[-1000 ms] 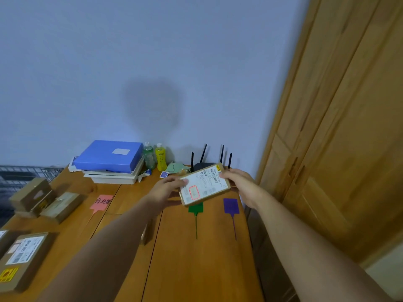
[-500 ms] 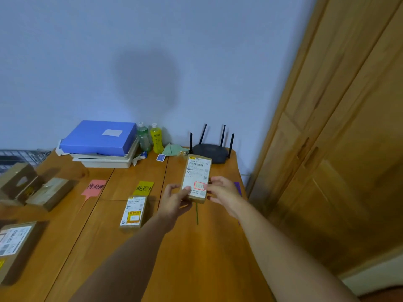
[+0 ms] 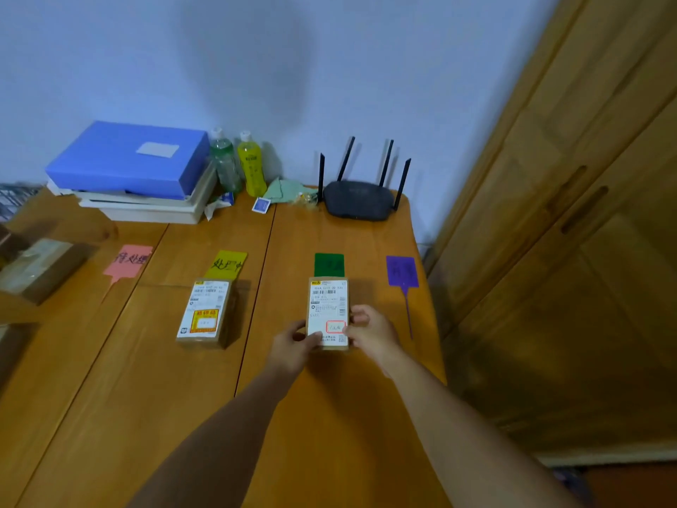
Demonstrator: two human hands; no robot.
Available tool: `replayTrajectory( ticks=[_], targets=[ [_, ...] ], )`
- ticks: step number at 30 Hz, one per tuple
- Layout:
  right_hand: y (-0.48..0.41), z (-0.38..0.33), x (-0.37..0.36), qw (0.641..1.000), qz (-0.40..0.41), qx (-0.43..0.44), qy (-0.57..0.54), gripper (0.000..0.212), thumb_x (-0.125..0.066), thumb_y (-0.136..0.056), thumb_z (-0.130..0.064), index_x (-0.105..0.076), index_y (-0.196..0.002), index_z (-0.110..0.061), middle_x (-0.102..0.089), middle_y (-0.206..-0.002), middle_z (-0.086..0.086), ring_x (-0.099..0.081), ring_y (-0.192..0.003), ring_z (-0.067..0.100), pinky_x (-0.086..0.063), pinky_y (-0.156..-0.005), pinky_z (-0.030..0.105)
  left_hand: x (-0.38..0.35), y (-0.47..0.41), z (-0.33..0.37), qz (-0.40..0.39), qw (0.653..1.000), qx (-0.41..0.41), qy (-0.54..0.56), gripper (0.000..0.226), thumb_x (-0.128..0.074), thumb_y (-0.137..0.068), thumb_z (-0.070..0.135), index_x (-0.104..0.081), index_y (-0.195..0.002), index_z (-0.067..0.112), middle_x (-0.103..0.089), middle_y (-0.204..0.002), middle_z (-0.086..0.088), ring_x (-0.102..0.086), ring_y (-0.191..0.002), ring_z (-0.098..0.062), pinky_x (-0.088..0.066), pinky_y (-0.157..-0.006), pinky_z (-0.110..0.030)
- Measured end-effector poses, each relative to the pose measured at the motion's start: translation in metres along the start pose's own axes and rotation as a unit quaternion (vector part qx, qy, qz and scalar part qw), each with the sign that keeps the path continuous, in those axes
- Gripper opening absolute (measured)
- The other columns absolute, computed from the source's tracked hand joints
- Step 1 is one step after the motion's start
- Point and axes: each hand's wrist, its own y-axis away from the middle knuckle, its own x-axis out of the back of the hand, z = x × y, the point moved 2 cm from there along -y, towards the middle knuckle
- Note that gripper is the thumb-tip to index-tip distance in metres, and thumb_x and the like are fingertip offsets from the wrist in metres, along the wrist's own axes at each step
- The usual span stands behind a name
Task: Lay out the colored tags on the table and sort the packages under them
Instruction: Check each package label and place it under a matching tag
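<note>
Where the head camera looks: down on a wooden surface (image 3: pixel 146 416) set against a pale wall, with a wooden cabinet (image 3: pixel 568 251) just beyond its right edge.
Left hand (image 3: pixel 293 344): grips the near left corner of the labelled package (image 3: pixel 328 306), with the thumb lying on the white label.
Right hand (image 3: pixel 372 333): grips the near right side of the same package, fingers curled against its edge.
Labelled package: long and brown, label up, held between both hands toward the right edge. Its far end meets the near side of the green tag (image 3: pixel 329 265). Whether its underside rests on the wood cannot be told.
Tags: four in a row across the middle. From the left edge they run pink tag (image 3: pixel 128 260), yellow tag (image 3: pixel 227 265), green tag, purple tag (image 3: pixel 402 271). The purple one lies closest to the right edge, its thin stem pointing toward the near edge.
Second package (image 3: pixel 205 311): lies flat on the near side of the yellow tag, touching it, with an orange sticker on its label.
Left edge: brown boxes (image 3: pixel 40 265), partly out of frame.
Far edge: a blue box (image 3: pixel 128 159) stacked on white trays (image 3: pixel 154 209). A green bottle (image 3: pixel 225 166) and a yellow bottle (image 3: pixel 251 165) stand beside it. A black router (image 3: pixel 357 199) with four antennas sits by the far right corner.
</note>
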Motion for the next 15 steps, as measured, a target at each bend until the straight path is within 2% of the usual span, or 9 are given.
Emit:
replayTrajectory(
  ticks=[3, 9, 15],
  targets=[
    [-0.011, 0.016, -0.009, 1.000, 0.002, -0.018, 0.013, 0.038, -0.070, -0.089, -0.010, -0.060, -0.124, -0.023, -0.063, -0.116, -0.006, -0.064, -0.108, 0.017, -0.057, -0.093, 0.041, -0.001, -0.015, -0.017, 0.006, 1.000, 0.016, -0.023, 0.044, -0.070, -0.092, 0.019, -0.058, -0.134, 0.016, -0.072, -0.114, -0.011, -0.071, -0.101, -0.029, -0.057, -0.092, -0.051],
    [-0.021, 0.030, -0.025, 0.999, -0.010, -0.036, 0.024, 0.043, -0.071, -0.088, -0.009, -0.060, -0.127, -0.022, -0.064, -0.122, -0.002, -0.064, -0.109, 0.019, -0.056, -0.095, 0.042, 0.001, -0.018, -0.029, 0.014, 0.998, 0.031, -0.048, 0.036, -0.065, -0.097, 0.020, -0.057, -0.131, 0.014, -0.069, -0.119, -0.007, -0.067, -0.105, -0.027, -0.053, -0.080, -0.034],
    [-0.024, 0.030, -0.026, 0.999, -0.017, -0.044, 0.006, 0.045, -0.070, -0.088, -0.005, -0.059, -0.129, -0.020, -0.063, -0.125, 0.000, -0.063, -0.113, 0.020, -0.057, -0.095, 0.041, 0.004, -0.025, -0.028, 0.006, 0.998, 0.032, -0.060, 0.036, -0.064, -0.097, 0.023, -0.058, -0.133, 0.017, -0.069, -0.121, -0.005, -0.067, -0.108, -0.024, -0.054, -0.093, -0.042]
  ],
)
